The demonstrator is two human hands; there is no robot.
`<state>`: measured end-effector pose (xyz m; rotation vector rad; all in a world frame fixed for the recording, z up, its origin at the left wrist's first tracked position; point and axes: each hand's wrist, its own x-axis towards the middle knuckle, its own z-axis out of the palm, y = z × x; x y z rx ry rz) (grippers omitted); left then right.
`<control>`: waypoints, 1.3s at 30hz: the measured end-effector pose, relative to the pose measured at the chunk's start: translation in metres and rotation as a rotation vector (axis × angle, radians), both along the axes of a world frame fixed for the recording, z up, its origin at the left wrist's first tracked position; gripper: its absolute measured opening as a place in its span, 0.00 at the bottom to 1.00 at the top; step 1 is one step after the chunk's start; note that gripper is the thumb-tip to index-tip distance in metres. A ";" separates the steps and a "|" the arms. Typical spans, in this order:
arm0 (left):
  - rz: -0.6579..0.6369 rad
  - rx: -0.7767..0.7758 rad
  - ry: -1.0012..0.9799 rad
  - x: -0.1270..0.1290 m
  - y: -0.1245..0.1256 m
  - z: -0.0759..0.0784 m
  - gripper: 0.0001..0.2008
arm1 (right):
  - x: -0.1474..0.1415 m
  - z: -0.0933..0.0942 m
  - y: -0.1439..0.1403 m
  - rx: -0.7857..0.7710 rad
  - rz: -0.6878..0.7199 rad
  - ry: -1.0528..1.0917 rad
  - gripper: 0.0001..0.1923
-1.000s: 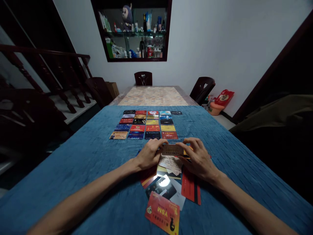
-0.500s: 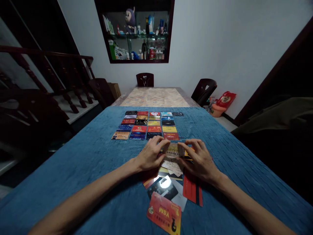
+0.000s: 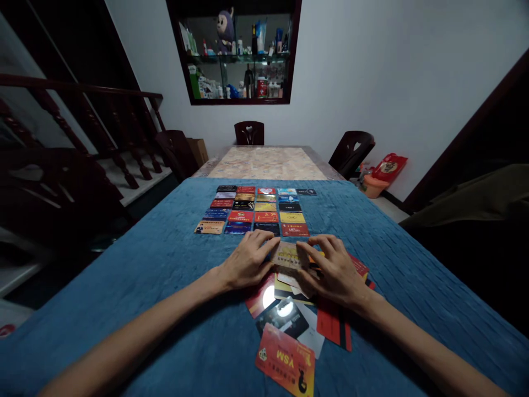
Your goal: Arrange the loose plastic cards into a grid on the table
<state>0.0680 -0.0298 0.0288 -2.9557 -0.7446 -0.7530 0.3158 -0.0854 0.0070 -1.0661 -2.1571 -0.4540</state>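
Note:
A pale gold card (image 3: 288, 256) is held by its two ends over a loose pile. My left hand (image 3: 250, 259) pinches its left end between thumb and fingers. At the right end, the thumb and fingers of my right hand (image 3: 330, 267) close on it too. Beneath and nearer to me lie a red card with a black stripe (image 3: 334, 325), a black card (image 3: 281, 318), a white card (image 3: 311, 331) and a red-orange card marked YSM (image 3: 286, 359). Several more cards are partly hidden under my right hand. Beyond my hands, cards such as an orange VIP card (image 3: 210, 227) lie in rows.
A blue cloth (image 3: 165, 275) covers the near part of the table, with a patterned tabletop (image 3: 268, 161) beyond it. Dark wooden chairs (image 3: 249, 133) stand around the table. A stair railing (image 3: 82, 91) runs along the left.
The view has shifted slightly, moving the scene a little to the right. The gold card is tilted flatter and more upright to view; both hands still keep hold of its ends.

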 end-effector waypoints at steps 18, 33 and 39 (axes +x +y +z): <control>0.084 -0.084 -0.016 -0.082 0.022 -0.001 0.25 | -0.075 0.006 0.044 -0.215 0.083 -0.082 0.21; 0.236 -0.316 0.036 -0.152 0.043 0.008 0.24 | -0.165 0.009 0.084 -0.427 0.081 -0.149 0.17; 0.345 -0.312 0.077 -0.170 0.046 0.006 0.19 | -0.188 0.008 0.087 -0.478 0.052 -0.143 0.17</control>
